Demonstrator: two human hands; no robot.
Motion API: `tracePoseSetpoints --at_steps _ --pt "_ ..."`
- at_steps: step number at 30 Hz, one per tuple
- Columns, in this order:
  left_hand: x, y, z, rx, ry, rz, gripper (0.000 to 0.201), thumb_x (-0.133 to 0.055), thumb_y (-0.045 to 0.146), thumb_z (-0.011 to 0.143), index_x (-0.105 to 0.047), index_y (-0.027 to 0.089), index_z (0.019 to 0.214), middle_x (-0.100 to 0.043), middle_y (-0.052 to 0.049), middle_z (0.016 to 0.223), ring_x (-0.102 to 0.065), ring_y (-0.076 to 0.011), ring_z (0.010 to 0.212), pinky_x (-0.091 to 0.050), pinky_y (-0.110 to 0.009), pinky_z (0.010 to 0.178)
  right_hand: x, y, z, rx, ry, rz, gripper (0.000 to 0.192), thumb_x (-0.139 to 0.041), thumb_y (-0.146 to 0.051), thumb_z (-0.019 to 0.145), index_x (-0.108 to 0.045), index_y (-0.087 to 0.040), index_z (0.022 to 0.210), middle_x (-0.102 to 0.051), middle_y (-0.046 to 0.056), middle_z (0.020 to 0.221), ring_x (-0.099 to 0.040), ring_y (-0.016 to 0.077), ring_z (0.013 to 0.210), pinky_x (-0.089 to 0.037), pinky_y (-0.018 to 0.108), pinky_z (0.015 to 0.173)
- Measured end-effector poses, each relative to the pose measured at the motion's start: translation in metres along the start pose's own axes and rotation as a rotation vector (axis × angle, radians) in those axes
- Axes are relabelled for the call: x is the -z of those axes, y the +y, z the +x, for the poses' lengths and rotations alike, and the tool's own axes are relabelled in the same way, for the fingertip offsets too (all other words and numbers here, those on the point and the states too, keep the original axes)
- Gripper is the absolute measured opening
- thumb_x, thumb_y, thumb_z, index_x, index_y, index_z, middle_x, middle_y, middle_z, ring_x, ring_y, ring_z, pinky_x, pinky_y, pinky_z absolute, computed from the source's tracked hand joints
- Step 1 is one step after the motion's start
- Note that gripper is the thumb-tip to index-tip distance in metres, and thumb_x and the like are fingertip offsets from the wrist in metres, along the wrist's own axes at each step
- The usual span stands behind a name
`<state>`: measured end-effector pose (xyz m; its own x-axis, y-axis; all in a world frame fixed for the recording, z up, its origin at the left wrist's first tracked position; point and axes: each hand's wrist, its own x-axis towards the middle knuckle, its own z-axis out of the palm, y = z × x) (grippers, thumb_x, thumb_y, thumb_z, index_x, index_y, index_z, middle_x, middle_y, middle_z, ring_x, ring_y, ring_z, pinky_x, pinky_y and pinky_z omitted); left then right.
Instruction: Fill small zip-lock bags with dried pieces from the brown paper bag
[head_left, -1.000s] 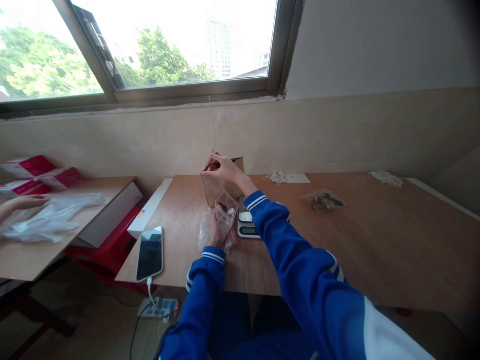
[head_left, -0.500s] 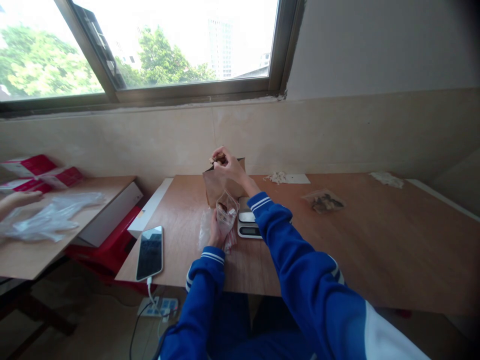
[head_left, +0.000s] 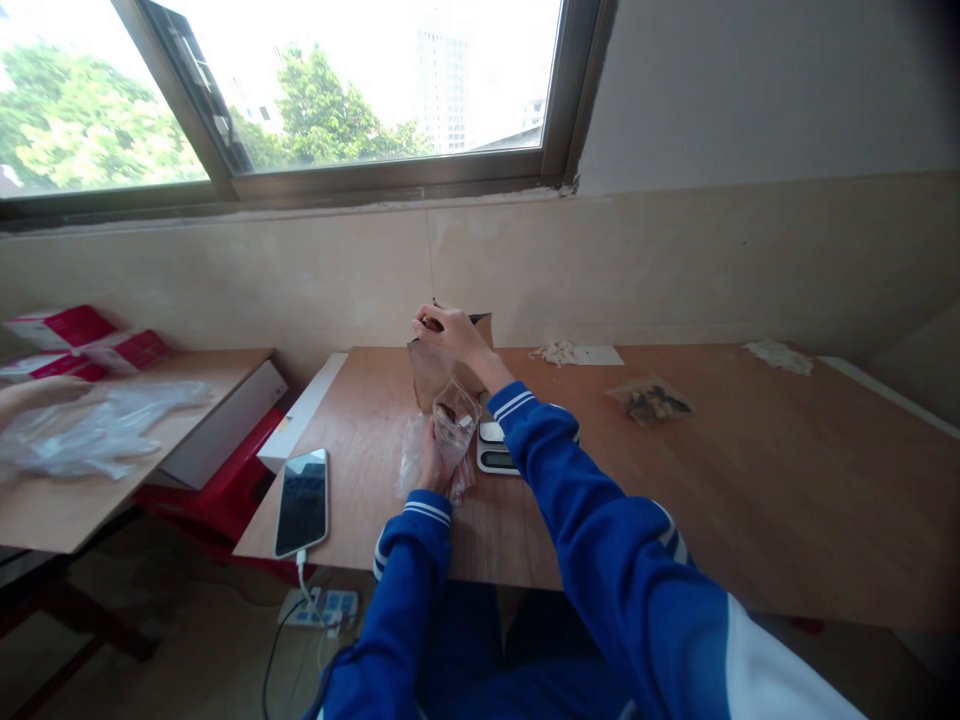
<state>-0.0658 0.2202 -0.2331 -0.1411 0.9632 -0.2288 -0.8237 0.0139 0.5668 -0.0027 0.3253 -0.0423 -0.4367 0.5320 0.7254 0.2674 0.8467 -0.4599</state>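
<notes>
My left hand (head_left: 433,462) is closed around a clear zip bag (head_left: 455,428), its mouth spread and a brown piece showing inside. My right hand (head_left: 454,332) is at the mouth of an upright brown paper bag (head_left: 431,372), fingers curled round brown dried pieces (head_left: 432,324) whose kind I cannot make out. Partly covered by my right forearm, a white kitchen scale (head_left: 495,460) sits beside the clear bag. More clear plastic (head_left: 409,458) lies left of my left hand.
Farther right lies a clear bag of brown pieces (head_left: 651,402). White scraps (head_left: 556,352) lie by the wall. A phone (head_left: 302,503) on a charging cable is at the left edge. Another person's hand (head_left: 45,393) touches plastic (head_left: 112,430) on the neighbouring table.
My right hand has shifted slightly down and left over the paper bag's mouth, and the pieces in it show less. My left hand keeps its hold on the clear bag.
</notes>
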Motion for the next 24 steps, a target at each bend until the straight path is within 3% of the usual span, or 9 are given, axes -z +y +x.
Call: tracePoseSetpoints --at_steps 5,13,18,22,24 --pt "-0.001 0.000 -0.001 0.000 -0.030 -0.001 0.032 -0.043 0.037 0.096 -0.065 0.017 0.108 -0.072 -0.013 0.111 -0.066 -0.0260 0.113 -0.049 -0.037 0.102 -0.002 0.003 -0.001 -0.085 0.037 -0.095 0.017 -0.067 -0.036 0.087 -0.059 -0.021 0.082 -0.050 0.001 0.084 -0.048 0.0136 0.067 -0.035 0.025 0.065" --pt "-0.003 0.001 -0.003 -0.012 -0.033 -0.014 0.029 -0.047 0.035 0.095 -0.067 0.017 0.105 -0.072 -0.013 0.111 -0.070 -0.0259 0.102 -0.054 -0.036 0.094 0.003 -0.003 -0.011 -0.193 0.069 -0.332 0.021 -0.054 -0.040 0.096 -0.062 -0.020 0.096 -0.057 0.006 0.102 -0.057 0.0173 0.077 -0.037 0.024 0.066" --pt "-0.006 0.003 -0.004 -0.010 0.001 -0.004 0.028 -0.046 0.032 0.095 -0.069 0.017 0.101 -0.074 -0.015 0.106 -0.070 -0.0269 0.103 -0.053 -0.037 0.093 0.020 0.003 -0.012 -0.135 -0.024 -0.306 0.026 -0.049 -0.042 0.098 -0.060 -0.020 0.105 -0.061 0.007 0.103 -0.060 0.0191 0.084 -0.040 0.024 0.071" --pt "-0.005 0.003 -0.003 -0.014 0.035 0.020 0.028 -0.046 0.031 0.094 -0.071 0.019 0.098 -0.075 -0.014 0.101 -0.069 -0.0269 0.103 -0.053 -0.038 0.091 0.029 0.016 -0.012 -0.076 -0.009 -0.184 0.022 -0.045 -0.032 0.100 -0.057 -0.017 0.111 -0.059 0.008 0.103 -0.060 0.0182 0.091 -0.044 0.026 0.082" --pt "-0.005 0.003 -0.003 -0.014 0.020 0.012 0.029 -0.046 0.032 0.094 -0.071 0.019 0.097 -0.075 -0.013 0.100 -0.070 -0.0270 0.101 -0.053 -0.038 0.091 0.030 0.020 -0.015 -0.037 -0.061 -0.160 0.019 -0.045 -0.024 0.099 -0.059 -0.015 0.108 -0.056 0.010 0.107 -0.059 0.0184 0.095 -0.044 0.028 0.087"
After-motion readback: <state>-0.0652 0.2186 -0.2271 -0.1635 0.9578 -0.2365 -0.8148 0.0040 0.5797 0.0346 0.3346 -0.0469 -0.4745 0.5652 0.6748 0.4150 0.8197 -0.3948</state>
